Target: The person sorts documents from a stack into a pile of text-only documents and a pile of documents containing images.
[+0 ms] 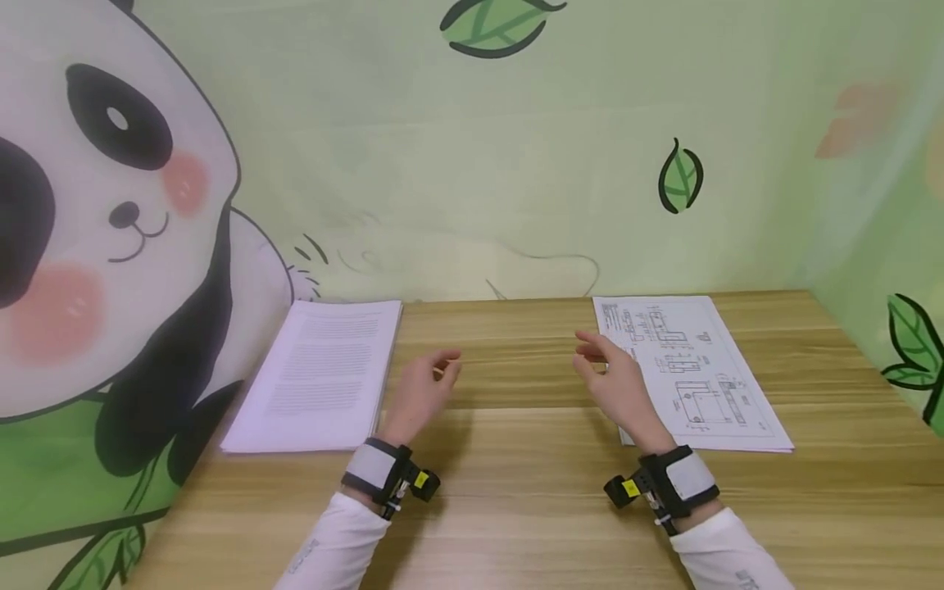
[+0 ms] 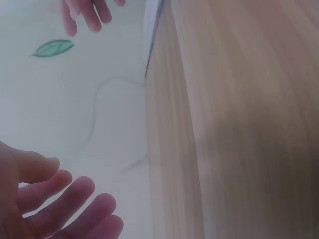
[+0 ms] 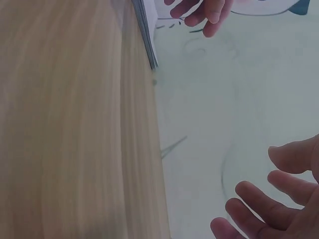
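Note:
My left hand (image 1: 423, 390) hovers above the table just right of a thick stack of printed text sheets (image 1: 324, 373). Its fingers (image 2: 75, 199) are loosely bent, with nothing between them and the thumb. Across from it, my right hand (image 1: 618, 385) overlaps the left edge of a sheet with technical line drawings (image 1: 696, 373) in the head view. That hand's fingers (image 3: 264, 204) are relaxed and spread, and they hold nothing. Both hands face each other over the middle of the table. In the right wrist view the text stack (image 3: 145, 37) shows its layered edge.
The wooden table (image 1: 516, 500) meets a pale green backdrop (image 1: 472, 164) at its far edge. A printed panda (image 1: 147, 205) covers the backdrop on the left. Straps with small cameras sit on the left wrist (image 1: 379, 475) and right wrist (image 1: 674, 483).

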`<state>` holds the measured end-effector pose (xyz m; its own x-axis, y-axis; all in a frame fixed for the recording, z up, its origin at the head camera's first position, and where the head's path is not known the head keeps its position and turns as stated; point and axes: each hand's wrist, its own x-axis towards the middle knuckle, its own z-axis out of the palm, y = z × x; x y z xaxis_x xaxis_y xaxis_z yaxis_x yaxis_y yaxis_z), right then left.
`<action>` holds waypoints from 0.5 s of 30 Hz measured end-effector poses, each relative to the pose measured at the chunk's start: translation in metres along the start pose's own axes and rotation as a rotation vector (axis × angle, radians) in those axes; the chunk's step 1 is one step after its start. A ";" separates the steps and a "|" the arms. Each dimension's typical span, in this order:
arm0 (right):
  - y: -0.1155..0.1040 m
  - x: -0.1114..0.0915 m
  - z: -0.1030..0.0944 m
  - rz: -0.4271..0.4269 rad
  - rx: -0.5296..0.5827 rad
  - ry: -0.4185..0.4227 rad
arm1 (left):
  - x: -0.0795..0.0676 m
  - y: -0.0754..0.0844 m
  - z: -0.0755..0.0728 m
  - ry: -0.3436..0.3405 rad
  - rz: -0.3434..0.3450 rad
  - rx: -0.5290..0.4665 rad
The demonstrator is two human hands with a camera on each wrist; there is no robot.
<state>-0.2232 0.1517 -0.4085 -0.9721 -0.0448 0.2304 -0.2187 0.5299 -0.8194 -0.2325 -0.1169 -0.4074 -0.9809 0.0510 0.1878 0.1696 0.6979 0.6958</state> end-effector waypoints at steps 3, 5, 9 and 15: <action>-0.005 0.000 0.010 -0.009 0.019 -0.011 | -0.002 -0.016 -0.018 0.047 0.020 0.066; -0.008 0.000 0.019 -0.019 0.027 -0.014 | -0.004 -0.027 -0.030 0.083 0.033 0.118; -0.013 0.001 0.035 -0.040 0.020 -0.024 | -0.007 -0.045 -0.052 0.095 -0.008 0.143; -0.022 0.005 0.053 -0.031 0.052 -0.020 | -0.007 -0.066 -0.076 0.095 -0.073 0.161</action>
<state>-0.2283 0.0945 -0.4172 -0.9661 -0.0781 0.2461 -0.2525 0.4837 -0.8380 -0.2299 -0.2174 -0.4015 -0.9754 -0.0659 0.2105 0.0734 0.8029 0.5916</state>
